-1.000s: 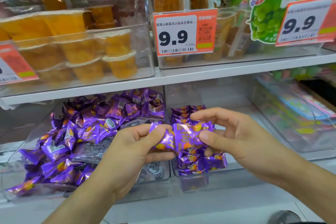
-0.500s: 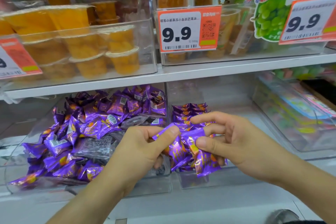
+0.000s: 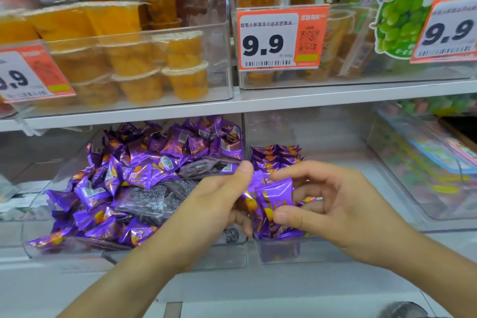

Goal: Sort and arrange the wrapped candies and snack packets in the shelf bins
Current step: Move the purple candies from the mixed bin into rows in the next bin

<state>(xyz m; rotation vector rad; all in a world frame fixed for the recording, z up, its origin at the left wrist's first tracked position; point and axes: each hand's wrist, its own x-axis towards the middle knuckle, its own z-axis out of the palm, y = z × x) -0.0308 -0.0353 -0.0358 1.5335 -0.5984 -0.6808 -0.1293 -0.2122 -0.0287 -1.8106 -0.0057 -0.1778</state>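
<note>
My left hand [image 3: 206,204] and my right hand [image 3: 335,206] both hold purple wrapped candies [image 3: 273,199] upright at the front of a clear bin [image 3: 335,248] on the lower shelf. Behind them a neat row of purple candies [image 3: 276,156] stands along that bin's left wall. To the left, a second clear bin [image 3: 38,227] holds a loose heap of purple candies [image 3: 144,170] mixed with a few dark grey packets [image 3: 149,196]. My left thumb presses the top of the held candies, and my right thumb and fingers pinch their side.
A white shelf board [image 3: 258,103] runs just above the bins. Over it stand clear bins of orange jelly cups [image 3: 144,67] and orange price tags [image 3: 281,39]. A clear bin of colourful packets [image 3: 426,162] lies to the right.
The held candies turned from lying flat to standing upright and went down into the front of the right bin. Both hands moved lower and closer to the bin.
</note>
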